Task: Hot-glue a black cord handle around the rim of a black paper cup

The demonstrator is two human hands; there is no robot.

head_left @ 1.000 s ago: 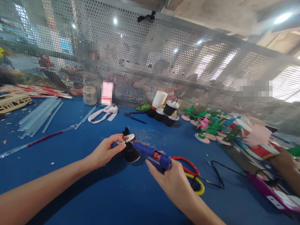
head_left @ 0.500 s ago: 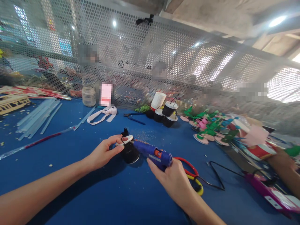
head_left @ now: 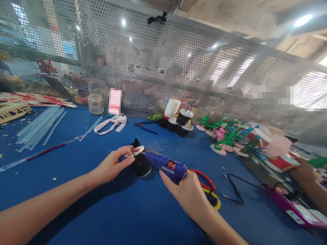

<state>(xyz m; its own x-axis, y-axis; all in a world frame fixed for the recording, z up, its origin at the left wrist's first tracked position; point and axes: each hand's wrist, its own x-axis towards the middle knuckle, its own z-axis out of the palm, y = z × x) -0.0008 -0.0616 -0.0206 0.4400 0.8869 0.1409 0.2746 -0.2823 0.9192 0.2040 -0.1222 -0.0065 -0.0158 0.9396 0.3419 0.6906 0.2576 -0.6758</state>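
Observation:
My left hand [head_left: 116, 162] is closed at the white rim of a small black cup [head_left: 142, 165], its thumb and fingers pinching the near side. The cup is tilted slightly, and a thin black strand loops by the fingertips. In my right hand [head_left: 192, 194] is a blue hot glue gun [head_left: 163, 164], with my fingers wrapped round its handle. The gun's nozzle points left and meets or nearly meets the cup's white rim; exact contact is hard to make out. A small black piece [head_left: 136, 141] shows just behind the cup.
Clear glue sticks [head_left: 41, 127] lie at left, near a glass jar [head_left: 96, 104] and white ribbon [head_left: 111, 124]. Pliers [head_left: 145, 126] and several black cups [head_left: 184, 117] stand behind. At right are green craft plants [head_left: 230, 139], a purple power strip [head_left: 288, 207] and another person's hand [head_left: 305, 173].
The view has shifted slightly. My hands, the cup and the glue gun keep nearly the same places; the other person's hand at right moves a little.

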